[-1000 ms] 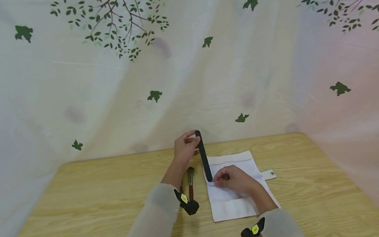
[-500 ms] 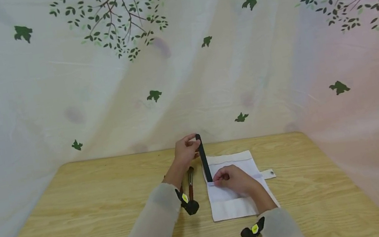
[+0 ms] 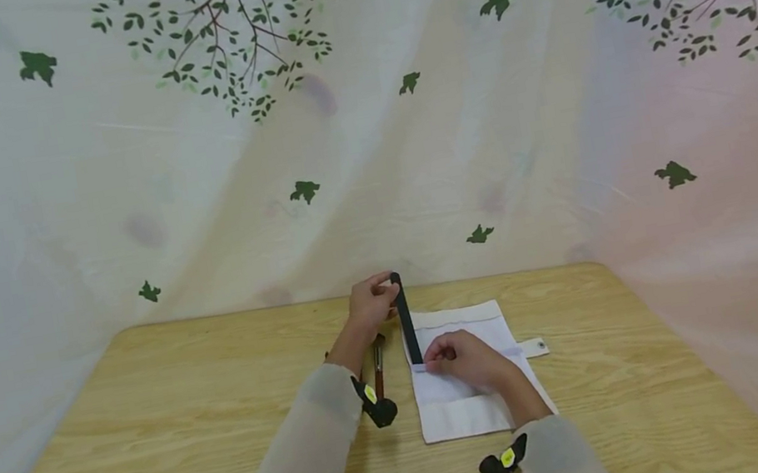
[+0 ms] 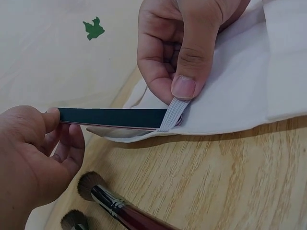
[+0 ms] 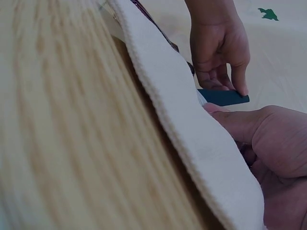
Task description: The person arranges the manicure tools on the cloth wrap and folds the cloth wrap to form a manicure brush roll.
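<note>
My left hand pinches the upper end of a long flat dark nail file with a thin reddish edge line. The file's lower end lies under a narrow white elastic band at the left edge of a white cloth pouch, laid flat. Thumb and fingers of my right hand pinch that band and lift it off the cloth. In the left wrist view, the file's rounded tip shows just past the band. The right wrist view has the pouch's edge hiding part of the file.
Two makeup brushes with dark bristles lie left of the pouch on the wooden table; the nearer brush has a dark red handle. A snap tab sticks out at the pouch's right. Behind the table hangs a leaf-printed curtain.
The left hand has moved slightly down, and the nail file's lower end has slid under the elastic band. My right hand keeps its hold on the band.
</note>
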Motion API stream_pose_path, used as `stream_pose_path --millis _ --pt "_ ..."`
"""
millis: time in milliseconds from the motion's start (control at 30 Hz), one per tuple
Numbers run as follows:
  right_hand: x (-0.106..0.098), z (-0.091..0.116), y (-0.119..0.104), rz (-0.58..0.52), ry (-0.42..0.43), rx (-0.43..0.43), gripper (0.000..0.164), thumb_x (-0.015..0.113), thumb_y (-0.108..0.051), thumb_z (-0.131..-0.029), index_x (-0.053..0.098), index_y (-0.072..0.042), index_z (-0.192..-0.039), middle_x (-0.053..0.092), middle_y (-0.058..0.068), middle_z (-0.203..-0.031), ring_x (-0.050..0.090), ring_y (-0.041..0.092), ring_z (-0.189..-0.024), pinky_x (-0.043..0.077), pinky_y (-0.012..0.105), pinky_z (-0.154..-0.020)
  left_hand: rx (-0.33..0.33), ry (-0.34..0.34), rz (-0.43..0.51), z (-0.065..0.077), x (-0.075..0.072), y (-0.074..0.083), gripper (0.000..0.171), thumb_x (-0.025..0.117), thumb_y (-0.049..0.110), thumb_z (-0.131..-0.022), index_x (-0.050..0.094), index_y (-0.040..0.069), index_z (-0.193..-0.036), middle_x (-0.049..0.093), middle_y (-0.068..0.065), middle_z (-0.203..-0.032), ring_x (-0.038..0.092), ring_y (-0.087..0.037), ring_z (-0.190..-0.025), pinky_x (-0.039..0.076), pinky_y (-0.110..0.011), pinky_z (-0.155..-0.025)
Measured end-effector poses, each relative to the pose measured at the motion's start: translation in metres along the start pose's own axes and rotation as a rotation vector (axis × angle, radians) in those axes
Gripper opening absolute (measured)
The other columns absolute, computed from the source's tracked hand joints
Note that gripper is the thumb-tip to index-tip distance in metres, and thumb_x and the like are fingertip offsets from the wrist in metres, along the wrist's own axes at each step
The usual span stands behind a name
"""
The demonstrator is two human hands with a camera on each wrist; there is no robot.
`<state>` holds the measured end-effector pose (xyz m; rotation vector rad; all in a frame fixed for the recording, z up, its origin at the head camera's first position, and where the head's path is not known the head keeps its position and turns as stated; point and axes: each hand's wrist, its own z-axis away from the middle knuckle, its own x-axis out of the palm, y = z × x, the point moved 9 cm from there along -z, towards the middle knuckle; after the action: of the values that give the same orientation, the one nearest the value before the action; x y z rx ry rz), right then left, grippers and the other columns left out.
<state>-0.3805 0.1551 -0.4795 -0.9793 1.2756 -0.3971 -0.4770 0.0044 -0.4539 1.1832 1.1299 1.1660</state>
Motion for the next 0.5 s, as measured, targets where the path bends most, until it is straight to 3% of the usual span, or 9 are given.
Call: stream_pose_path --millis 500 --pt "0.001 0.001 0.0 -0.042 -0.031 0.016 0.005 0.069 -0.011 -0.099 0.072 -0.01 -0.095 0.065 -0.001 -0.087 0.056 0.015 -0.083 0.045 0.029 -0.078 0.056 -0.084 -0.224 -0.002 0.013 -0.001 0.041 0.063 0.009 -0.102 0.059 0.004 -0.143 0.067 -0.016 -0.108 0.062 -0.015 -0.071 0.053 -0.024 -0.06"
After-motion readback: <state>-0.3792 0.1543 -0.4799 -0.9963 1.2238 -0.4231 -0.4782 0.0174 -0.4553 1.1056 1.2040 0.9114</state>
